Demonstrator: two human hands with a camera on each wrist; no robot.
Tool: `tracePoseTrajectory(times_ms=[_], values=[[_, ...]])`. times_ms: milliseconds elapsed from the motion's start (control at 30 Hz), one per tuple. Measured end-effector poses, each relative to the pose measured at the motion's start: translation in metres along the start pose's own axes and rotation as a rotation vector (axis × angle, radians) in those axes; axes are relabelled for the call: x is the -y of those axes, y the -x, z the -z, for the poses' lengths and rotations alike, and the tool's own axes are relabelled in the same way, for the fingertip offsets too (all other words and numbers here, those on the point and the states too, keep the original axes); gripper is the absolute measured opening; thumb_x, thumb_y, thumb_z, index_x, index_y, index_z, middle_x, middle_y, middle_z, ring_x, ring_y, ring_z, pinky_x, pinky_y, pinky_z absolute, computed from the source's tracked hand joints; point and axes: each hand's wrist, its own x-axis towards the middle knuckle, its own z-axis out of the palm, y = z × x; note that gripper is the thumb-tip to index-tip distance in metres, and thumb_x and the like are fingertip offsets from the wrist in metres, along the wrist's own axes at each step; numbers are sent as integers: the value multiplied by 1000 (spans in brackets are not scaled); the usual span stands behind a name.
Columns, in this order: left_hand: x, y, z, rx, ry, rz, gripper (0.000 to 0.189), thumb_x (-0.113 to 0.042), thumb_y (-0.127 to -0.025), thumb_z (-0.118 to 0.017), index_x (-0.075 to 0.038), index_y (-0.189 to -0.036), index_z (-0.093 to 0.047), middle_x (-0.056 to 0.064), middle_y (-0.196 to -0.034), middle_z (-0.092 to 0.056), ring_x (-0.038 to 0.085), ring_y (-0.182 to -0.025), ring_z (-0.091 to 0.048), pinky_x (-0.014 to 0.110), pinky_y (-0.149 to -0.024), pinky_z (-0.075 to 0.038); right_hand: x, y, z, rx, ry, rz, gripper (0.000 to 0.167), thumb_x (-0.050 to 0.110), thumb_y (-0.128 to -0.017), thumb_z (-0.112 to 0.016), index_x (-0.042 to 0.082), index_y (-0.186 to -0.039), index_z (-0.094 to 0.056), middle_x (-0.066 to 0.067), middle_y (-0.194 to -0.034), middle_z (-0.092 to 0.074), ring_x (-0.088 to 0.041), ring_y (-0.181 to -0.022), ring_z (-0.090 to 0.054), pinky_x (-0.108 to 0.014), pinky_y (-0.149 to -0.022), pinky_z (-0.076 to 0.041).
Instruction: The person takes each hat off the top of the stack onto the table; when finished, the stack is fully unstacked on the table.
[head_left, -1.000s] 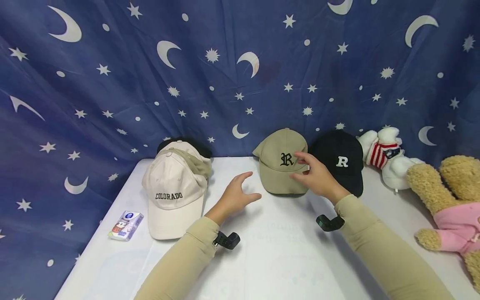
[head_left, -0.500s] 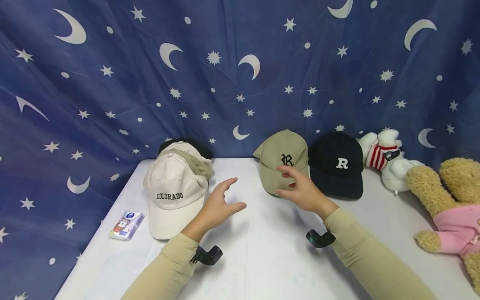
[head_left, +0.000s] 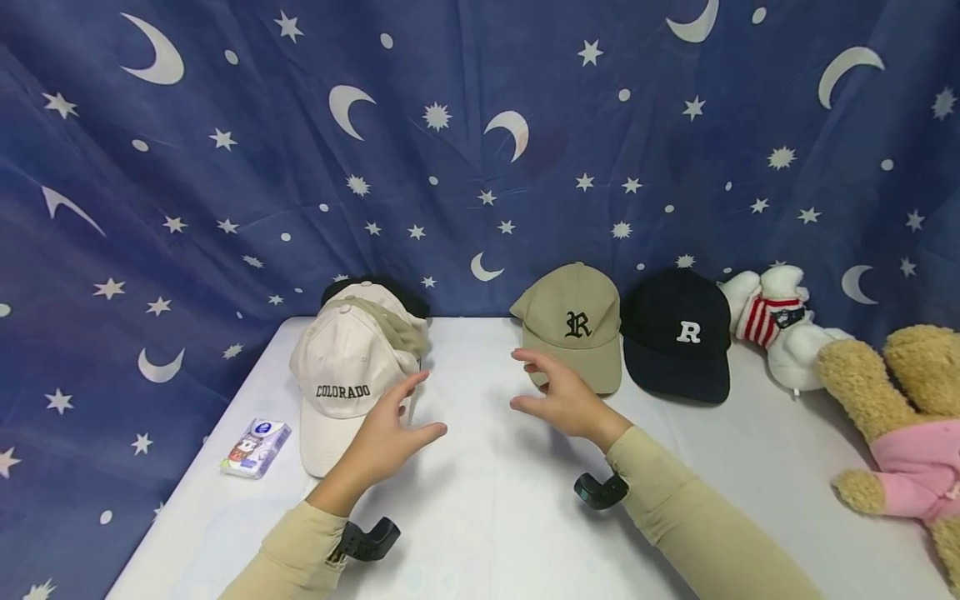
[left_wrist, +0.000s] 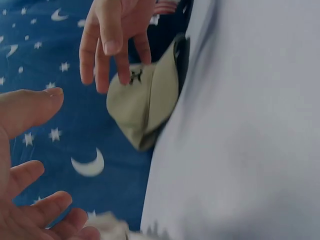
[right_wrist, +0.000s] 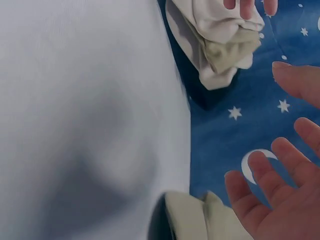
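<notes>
My left hand (head_left: 385, 442) hovers with spread, relaxed fingers, overlapping the lower right of a cream baseball cap (head_left: 337, 358) lettered COLORADO. That cap fronts a nested stack holding an olive cap (head_left: 405, 331), another cream one and a black one (head_left: 405, 296) at the back. My right hand (head_left: 566, 400) is held palm inward, fingers loosely bent and holding nothing, in front of a khaki cap (head_left: 570, 292) with a black R. Beside it sits a black cap (head_left: 678, 367) with a white R. In the right wrist view, the stack's folded side (right_wrist: 230, 50) shows beyond the fingers.
A purple tissue pack (head_left: 255, 450) lies left of the stack on the white table (head_left: 510, 533). At the right are a white plush toy (head_left: 795, 350) in a striped shirt and a brown teddy bear (head_left: 855, 375) in pink. A starry blue curtain (head_left: 450, 217) hangs behind.
Both hands have moved left and slightly down toward the person, still holding nothing. The right hand has left the front of the khaki cap's R; the left now overlaps the COLORADO cap.
</notes>
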Motion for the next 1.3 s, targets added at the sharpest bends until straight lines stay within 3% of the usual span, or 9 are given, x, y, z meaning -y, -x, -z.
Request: tracePoseTrajectory(times_ms=[467, 800, 1033, 1300], values=[[32, 22, 48, -133, 0, 71, 71, -13, -89, -76, -1, -149, -40, 20, -153, -37, 36, -142, -33, 47, -116, -27, -3, -18, -40, 35, -67, -22, 64, 12, -86, -77, 1, -143, -50, -14, -144, -51, -38, -126, -51, -55, -97, -46], [52, 35, 69, -225, -12, 116, 71, -14, -90, -75, 2, -149, -39, 21, -150, -37, 36, -136, -35, 51, -113, -30, 7, -30, -58, 61, -59, -26, 64, 15, -86, -77, 4, -143, -50, -9, -145, -50, -34, -127, -51, -52, -100, -45], [68, 41, 81, -241, -67, 204, 74, -15, -91, -73, 3, -151, -34, 28, -152, -31, 42, -140, -30, 53, -113, -29, 18, -44, -71, 95, -40, -21, 63, 16, -87, -77, 5, -143, -50, -8, -146, -50, -34, -127, -52, -50, -102, -44], [85, 44, 90, -208, -10, 275, 80, -14, -92, -72, 6, -153, -25, 29, -158, -21, 43, -146, -19, 47, -118, -22, 34, -62, -84, 126, -6, 14, 64, 15, -88, -77, 4, -144, -49, -11, -149, -47, -34, -127, -53, -46, -103, -44]])
